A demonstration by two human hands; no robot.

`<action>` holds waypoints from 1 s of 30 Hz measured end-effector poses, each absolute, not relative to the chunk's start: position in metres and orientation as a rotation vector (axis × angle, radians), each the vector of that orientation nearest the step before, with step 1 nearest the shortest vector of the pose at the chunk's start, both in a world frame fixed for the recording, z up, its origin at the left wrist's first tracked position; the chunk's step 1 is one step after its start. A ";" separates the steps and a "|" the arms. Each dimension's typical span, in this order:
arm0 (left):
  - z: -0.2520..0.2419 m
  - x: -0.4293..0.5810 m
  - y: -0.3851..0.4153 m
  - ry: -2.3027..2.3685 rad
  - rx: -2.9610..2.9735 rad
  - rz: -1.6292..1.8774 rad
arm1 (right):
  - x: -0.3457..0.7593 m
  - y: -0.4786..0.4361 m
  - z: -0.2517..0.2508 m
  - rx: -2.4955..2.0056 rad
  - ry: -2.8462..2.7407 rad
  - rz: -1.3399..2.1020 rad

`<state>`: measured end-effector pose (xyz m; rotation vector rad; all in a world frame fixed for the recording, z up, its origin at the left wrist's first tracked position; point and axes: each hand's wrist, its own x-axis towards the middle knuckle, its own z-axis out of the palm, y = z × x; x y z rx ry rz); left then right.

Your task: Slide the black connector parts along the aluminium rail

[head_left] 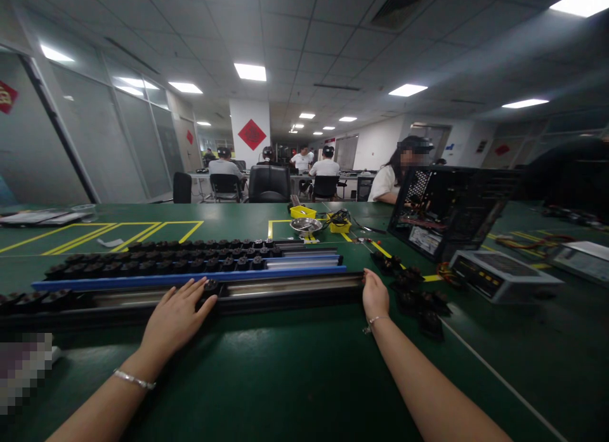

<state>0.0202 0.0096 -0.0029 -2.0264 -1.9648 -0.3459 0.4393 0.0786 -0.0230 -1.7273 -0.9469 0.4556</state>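
My left hand [177, 314] lies flat on the nearest long black rail [285, 288], fingers stretched out, fingertips touching a small black part [210, 286] seated in the rail. My right hand [375, 294] rests at the rail's right end, fingers curled against its tip. Behind it lie a blue rail [190, 278] and further rails filled with rows of black parts [157, 264]. A loose pile of the same black parts [413, 293] sits just right of my right hand.
On the green table [285, 372] stand an open black computer case [447, 207], a grey box unit [499, 276], a metal bowl [305, 224] and yellow bins [303, 211]. A person sits behind the case; several others sit at far desks.
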 end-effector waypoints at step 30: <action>-0.001 0.033 0.009 -1.907 -2.058 -0.401 | 0.437 0.078 -0.023 -1.726 -0.967 0.436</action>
